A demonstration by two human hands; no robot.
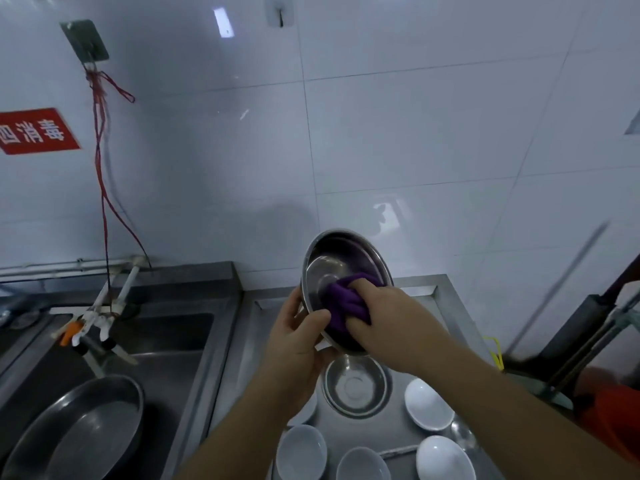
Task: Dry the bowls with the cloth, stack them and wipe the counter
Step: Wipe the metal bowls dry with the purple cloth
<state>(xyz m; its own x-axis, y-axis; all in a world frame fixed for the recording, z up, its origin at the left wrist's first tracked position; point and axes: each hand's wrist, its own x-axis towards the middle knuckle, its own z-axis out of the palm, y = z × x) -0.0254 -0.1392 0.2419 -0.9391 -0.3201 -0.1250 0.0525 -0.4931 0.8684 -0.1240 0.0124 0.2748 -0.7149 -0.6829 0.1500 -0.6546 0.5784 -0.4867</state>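
Observation:
My left hand grips the lower rim of a steel bowl, which is tilted up with its inside facing me, raised above the counter. My right hand presses a bunched purple cloth into the bowl's inside. Below them a second steel bowl sits upright on the steel counter. Several white bowls lie around it: one at the right, one at the lower right, and two at the bottom. Another white bowl is partly hidden under my left forearm.
A steel sink lies to the left, with a large steel basin in it and a tap tied with red string. White tiled wall stands behind. Dark equipment and something orange crowd the right edge.

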